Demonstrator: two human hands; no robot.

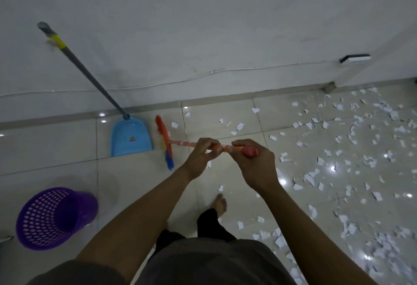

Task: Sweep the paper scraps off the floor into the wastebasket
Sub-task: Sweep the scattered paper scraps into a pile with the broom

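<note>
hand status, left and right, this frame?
Left hand: gripping the broom handle.
Right hand: gripping the same handle, near its red end.

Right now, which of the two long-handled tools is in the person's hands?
The broom, its orange handle gripped by the left hand and the right hand. The blue dustpan stands untouched, its grey handle leaning against the wall.

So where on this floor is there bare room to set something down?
The tiles left of the dustpan, from the wall down to the basket, are bare. So is the patch between the basket and the broom head. Right of the foot, paper scraps crowd the floor.
</note>
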